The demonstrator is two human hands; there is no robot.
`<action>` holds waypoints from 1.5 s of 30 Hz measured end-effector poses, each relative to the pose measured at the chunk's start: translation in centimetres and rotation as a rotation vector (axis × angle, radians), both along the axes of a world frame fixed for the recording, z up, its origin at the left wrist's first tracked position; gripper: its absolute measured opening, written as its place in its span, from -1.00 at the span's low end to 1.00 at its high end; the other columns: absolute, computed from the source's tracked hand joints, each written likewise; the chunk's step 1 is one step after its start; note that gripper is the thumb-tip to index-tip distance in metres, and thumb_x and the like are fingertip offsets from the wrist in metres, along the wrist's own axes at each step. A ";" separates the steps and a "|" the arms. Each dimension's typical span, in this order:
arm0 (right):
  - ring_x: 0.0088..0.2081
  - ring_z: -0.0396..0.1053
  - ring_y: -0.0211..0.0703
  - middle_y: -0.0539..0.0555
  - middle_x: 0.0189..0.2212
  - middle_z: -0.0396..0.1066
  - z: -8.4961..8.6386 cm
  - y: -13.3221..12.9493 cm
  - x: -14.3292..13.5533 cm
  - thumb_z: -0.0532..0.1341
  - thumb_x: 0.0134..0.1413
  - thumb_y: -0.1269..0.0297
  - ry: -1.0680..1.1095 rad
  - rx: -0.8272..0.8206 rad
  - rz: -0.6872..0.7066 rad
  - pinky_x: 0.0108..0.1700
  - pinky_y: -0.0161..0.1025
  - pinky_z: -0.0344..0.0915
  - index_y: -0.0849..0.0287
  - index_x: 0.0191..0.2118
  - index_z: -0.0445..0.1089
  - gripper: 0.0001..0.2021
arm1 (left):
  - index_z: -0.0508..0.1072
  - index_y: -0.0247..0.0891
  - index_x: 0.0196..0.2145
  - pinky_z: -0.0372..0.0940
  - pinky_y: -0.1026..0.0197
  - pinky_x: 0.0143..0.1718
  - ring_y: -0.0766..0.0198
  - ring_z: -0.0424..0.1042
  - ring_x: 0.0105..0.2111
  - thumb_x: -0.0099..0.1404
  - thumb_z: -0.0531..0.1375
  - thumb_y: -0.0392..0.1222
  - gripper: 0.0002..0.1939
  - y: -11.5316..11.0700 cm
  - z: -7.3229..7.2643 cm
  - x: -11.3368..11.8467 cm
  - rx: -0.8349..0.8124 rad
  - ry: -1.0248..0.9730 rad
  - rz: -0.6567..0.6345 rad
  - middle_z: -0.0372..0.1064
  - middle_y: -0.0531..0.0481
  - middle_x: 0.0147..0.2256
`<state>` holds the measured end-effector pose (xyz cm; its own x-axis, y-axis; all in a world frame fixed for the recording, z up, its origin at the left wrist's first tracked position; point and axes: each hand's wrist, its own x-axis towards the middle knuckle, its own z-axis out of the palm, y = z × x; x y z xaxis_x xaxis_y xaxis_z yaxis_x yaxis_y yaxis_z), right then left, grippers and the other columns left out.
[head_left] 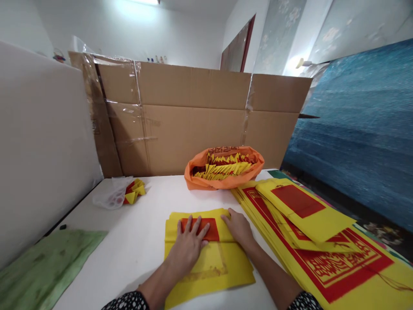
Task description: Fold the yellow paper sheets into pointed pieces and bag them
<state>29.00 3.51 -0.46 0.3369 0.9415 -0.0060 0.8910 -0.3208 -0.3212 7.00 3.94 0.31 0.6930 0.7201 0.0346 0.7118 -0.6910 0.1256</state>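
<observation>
In front of me a stack of yellow paper sheets (237, 267) lies on the white table, its far part folded over and bearing a dark red rectangle (211, 231). My left hand (188, 249) rests flat across that folded part, fingers spread over the red patch. At the far right corner of the fold, my right hand (239, 227) has thumb and fingertips close together on the paper's edge; some of its fingers are hidden. A pale brownish square outline (208, 273) shows on the nearer yellow surface.
Large yellow-and-red printed sheets (325, 271) and smaller folded ones (300, 211) pile up at right. An orange bag (206, 184) full of folded yellow-red pieces stands behind. At left are a clear plastic bag (112, 196) and a green cloth (48, 258). Cardboard (193, 133) walls the back.
</observation>
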 end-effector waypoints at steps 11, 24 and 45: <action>-0.26 0.47 0.01 0.14 -0.31 0.52 -0.2 0.0 -0.2 0.06 0.27 0.06 -0.039 0.010 0.000 -0.34 -0.24 0.15 0.10 -0.18 0.34 -0.75 | 0.09 -0.02 0.31 -0.14 -0.49 0.16 -0.32 -0.12 0.30 0.45 -0.04 -0.05 -0.50 0.2 -0.6 0.1 0.018 -0.014 0.032 -0.05 -0.19 0.32; 0.20 0.19 0.14 0.24 0.17 0.26 -0.1 -3.7 -4.0 0.02 0.29 0.21 0.044 0.363 0.425 0.22 0.10 0.06 0.09 0.16 0.29 -0.62 | 0.15 -0.06 0.29 -0.17 -0.53 0.15 -0.33 -0.10 0.29 0.44 -0.01 -0.05 -0.51 -0.1 -1.0 0.1 0.008 -0.027 0.035 -0.06 -0.21 0.32; 0.38 -0.35 0.03 0.21 0.38 -0.35 -1.4 -10.9 -0.1 0.02 0.24 -0.07 0.011 -0.138 0.448 0.36 0.02 -0.21 0.31 0.38 -0.18 -0.24 | 0.05 -0.20 0.33 0.08 -0.10 0.23 -0.05 0.06 0.28 0.45 -0.03 0.03 -0.43 0.2 -1.0 -9.5 0.054 -0.046 -0.123 -0.02 -0.26 0.31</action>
<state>28.91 -7.44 -1.87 -0.1033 0.9844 -0.1423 0.9482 0.0543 -0.3130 -2.51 4.16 -0.69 0.7725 0.6264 0.1042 0.6160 -0.7791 0.1164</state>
